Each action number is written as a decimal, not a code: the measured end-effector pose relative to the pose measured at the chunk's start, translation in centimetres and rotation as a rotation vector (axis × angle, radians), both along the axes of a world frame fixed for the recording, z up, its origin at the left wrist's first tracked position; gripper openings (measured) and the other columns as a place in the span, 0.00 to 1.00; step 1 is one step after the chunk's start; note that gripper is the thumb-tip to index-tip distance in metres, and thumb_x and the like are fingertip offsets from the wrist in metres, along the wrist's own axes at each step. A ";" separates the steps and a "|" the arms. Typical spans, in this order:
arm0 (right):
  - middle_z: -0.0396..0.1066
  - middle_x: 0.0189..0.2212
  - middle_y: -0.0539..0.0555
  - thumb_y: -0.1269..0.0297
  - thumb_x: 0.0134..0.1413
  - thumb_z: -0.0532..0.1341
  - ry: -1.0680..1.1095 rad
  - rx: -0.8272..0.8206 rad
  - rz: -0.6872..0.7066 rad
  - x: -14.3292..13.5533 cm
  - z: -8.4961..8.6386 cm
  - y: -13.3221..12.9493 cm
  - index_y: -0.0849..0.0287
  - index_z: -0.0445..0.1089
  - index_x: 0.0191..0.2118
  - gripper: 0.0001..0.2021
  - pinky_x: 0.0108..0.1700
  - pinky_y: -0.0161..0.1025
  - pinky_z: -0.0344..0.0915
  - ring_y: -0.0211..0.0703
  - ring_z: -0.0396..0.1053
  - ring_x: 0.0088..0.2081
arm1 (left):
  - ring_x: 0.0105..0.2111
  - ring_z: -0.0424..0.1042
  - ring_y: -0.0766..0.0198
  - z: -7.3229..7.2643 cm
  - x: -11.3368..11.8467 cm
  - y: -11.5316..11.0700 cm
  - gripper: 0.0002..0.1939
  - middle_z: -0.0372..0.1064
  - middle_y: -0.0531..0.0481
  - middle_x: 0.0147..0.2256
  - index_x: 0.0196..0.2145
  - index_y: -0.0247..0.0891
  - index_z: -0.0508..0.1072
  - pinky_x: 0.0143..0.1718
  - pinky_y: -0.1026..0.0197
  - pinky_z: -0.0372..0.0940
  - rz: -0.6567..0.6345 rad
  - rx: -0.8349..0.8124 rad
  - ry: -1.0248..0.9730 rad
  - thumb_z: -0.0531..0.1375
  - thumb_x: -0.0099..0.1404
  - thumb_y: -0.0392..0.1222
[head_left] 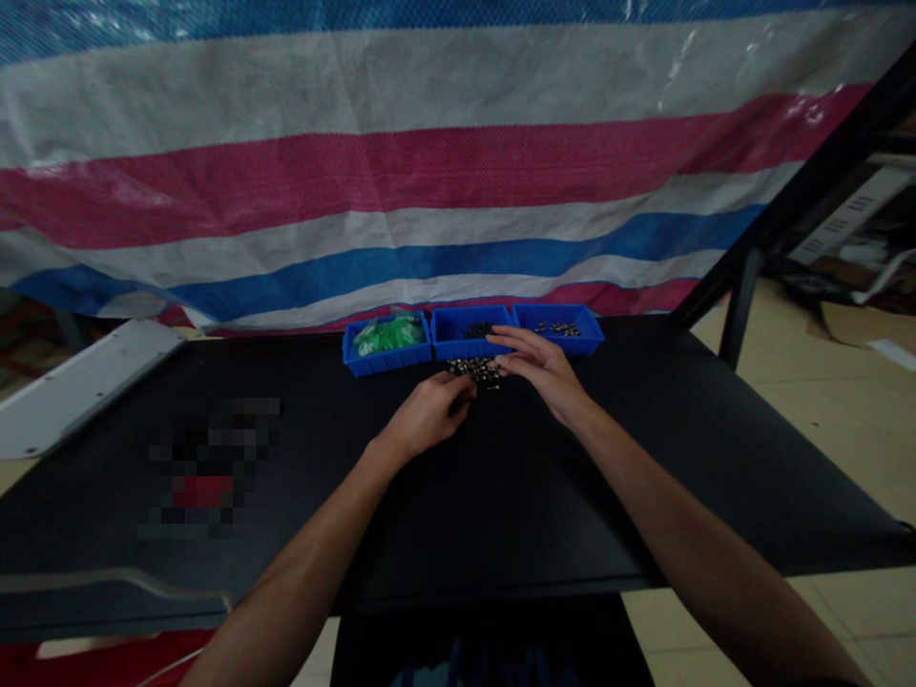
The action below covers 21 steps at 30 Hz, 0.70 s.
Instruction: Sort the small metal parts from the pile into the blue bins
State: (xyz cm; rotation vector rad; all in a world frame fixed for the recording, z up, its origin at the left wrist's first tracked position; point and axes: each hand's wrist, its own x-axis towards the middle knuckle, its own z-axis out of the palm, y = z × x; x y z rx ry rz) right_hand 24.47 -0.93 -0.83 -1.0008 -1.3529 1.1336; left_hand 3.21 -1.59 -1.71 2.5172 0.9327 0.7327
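Observation:
A loose pile of small shiny metal pieces (472,367), perhaps screws, lies on the black table in front of the blue bins. At the pile's near left edge is my left hand (427,412), its fingers curled in and closed; what they hold, if anything, is hidden. My right hand (545,370) reaches over the pile's right side with fingers stretched out and the thumb apart. Just beyond it stands the middle blue bin (449,349), holding small dark pieces (478,330). The right blue bin (591,334) contains a few shiny metal pieces (565,329).
Green plastic-wrapped contents (390,334) fill the left blue bin (390,361). A striped tarp (401,172) hangs behind the table (487,534). To the left is a white panel (78,386), and a blurred-out patch (204,491) covers part of the tabletop. A black frame post (740,305) rises right.

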 end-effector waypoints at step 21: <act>0.79 0.27 0.55 0.60 0.43 0.71 -0.092 -0.162 0.170 -1.0 0.2 -1.0 0.60 0.80 0.36 0.12 0.39 0.43 0.71 0.43 0.76 0.30 | 0.34 0.73 0.64 1.2 0.1 -0.2 0.06 0.73 0.51 0.34 0.39 0.37 0.69 0.39 0.60 0.70 0.105 -0.042 -0.364 0.60 0.63 0.34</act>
